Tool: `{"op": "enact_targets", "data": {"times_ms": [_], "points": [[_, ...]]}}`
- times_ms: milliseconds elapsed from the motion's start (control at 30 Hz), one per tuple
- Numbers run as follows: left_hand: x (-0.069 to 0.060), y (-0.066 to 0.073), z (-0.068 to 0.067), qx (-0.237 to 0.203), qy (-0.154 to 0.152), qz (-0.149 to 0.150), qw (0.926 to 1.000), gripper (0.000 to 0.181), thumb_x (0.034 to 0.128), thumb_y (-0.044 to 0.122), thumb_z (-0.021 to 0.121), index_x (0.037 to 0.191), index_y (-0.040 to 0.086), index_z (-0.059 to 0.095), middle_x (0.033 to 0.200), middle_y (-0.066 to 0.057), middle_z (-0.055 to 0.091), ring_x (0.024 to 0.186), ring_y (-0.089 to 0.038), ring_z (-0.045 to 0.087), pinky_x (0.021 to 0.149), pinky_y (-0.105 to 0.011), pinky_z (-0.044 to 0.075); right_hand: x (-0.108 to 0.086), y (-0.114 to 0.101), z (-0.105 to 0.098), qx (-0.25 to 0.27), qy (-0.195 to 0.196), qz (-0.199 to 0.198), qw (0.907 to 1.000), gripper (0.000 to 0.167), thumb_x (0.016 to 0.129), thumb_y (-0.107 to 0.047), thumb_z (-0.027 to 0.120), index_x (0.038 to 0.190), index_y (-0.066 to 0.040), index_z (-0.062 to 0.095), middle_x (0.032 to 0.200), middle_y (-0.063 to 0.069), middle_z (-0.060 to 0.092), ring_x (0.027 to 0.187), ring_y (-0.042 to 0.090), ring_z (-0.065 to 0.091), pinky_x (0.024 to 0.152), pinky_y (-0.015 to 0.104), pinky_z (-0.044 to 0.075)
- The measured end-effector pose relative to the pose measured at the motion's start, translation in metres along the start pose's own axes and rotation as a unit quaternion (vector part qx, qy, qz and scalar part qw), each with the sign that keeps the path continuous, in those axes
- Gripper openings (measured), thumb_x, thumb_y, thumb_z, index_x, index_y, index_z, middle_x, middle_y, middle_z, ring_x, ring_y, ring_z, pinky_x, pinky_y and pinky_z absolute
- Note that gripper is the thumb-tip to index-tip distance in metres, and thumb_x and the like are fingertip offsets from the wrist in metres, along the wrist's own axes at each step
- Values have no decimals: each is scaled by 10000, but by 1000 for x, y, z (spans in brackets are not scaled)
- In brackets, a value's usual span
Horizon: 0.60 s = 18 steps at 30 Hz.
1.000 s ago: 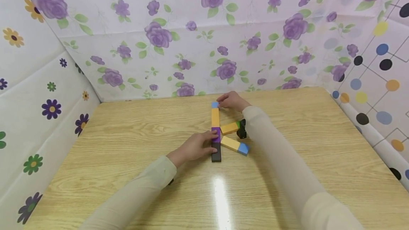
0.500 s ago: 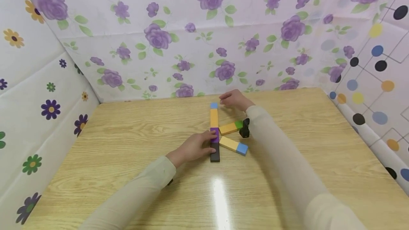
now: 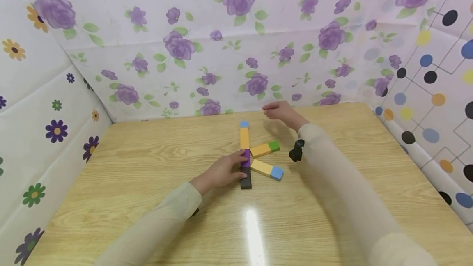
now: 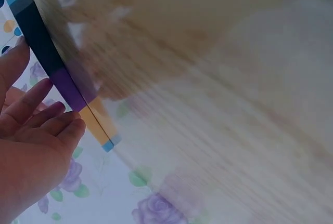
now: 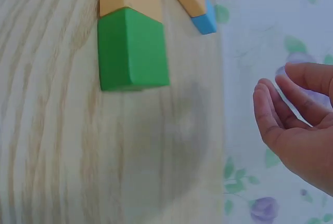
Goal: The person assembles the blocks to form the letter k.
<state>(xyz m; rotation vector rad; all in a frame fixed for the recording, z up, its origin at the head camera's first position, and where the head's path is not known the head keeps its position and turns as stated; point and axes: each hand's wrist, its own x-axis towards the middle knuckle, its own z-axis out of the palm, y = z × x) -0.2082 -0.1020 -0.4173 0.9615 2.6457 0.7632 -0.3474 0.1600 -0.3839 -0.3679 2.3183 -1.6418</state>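
Toy blocks form a straight row on the table: a small blue block (image 3: 244,124) at the far end, then an orange block (image 3: 244,138), a purple block (image 3: 246,163) and a black block (image 3: 245,182) nearest. My left hand (image 3: 219,170) rests against the row, fingers on the purple block and thumb at the black one. Two arms slant off to the right: an orange block (image 3: 260,150) tipped with a green block (image 3: 273,146), and a yellow block (image 3: 262,168) tipped with a blue block (image 3: 276,173). My right hand (image 3: 282,114), relaxed and holding nothing, hovers right of the row's far end.
The wooden table (image 3: 148,159) meets a flowered cloth wall (image 3: 207,60) behind it. Patterned cloth walls also stand at the left and right. A small black device (image 3: 297,151) is worn at my right wrist.
My right hand has drawn away to the right from the far blue block and now stands apart from the row. My left hand stays on the purple and black blocks.
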Motion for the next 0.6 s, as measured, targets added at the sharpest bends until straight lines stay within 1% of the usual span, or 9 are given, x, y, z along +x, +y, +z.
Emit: {"op": "enact_targets", "data": {"times_ms": [100,167,267,367,433,500,600], "points": [[0,1,0,-66,69,-24,10000,549,907,199,687,1379,0,490,1516,-198,323,1384,-331,336,1140,-424,292,-9,-8,-4,24,132,-84,9999,399,1001,-89,487,1357,90,466,1367,276,473,1258,423,455,1063,471,403],[0,2,0,-135,169,-33,9998,547,910,180,682,1384,-4,478,1509,-198,337,1376,-331,351,1138,-426,296,-16,-14,-6,-6,187,-134,9997,395,1002,-107,496,1357,65,479,1372,257,476,1253,411,461,1068,483,392],[-1,4,-3,-292,379,-109,9988,543,926,166,660,1399,-3,454,1503,-186,356,1365,-330,370,1132,-427,305,-28,-24,-5,-238,264,-214,9991,388,1004,-149,511,1353,21,504,1365,222,496,1233,384,483,1059,486,401],[-4,6,-9,-490,637,-320,9962,548,943,195,637,1419,12,436,1498,-157,379,1368,-317,369,1130,-433,307,-40,-32,-4,-614,349,-349,9969,391,1008,-199,517,1352,-14,523,1349,189,525,1209,364,504,1027,477,430],[-7,7,-16,-633,833,-497,9933,542,957,228,617,1427,30,434,1504,-125,381,1387,-303,341,1138,-441,292,-47,-36,-4,-894,431,-492,9938,389,1011,-233,514,1345,-34,539,1335,170,544,1196,347,515,1007,475,445],[-10,8,-23,-692,1048,-603,9903,534,972,255,592,1430,31,432,1509,-113,376,1403,-296,310,1145,-451,272,-54,-39,-5,-1187,552,-684,9890,384,1013,-258,511,1333,-52,560,1318,151,565,1183,327,526,988,485,453],[-14,7,-34,-581,1356,-694,9866,528,997,299,541,1441,39,421,1530,-91,345,1428,-277,256,1156,-453,243,-66,-43,-7,-1608,760,-1010,9789,376,1021,-275,491,1311,-54,585,1297,149,586,1165,311,544,978,504,457]]}}
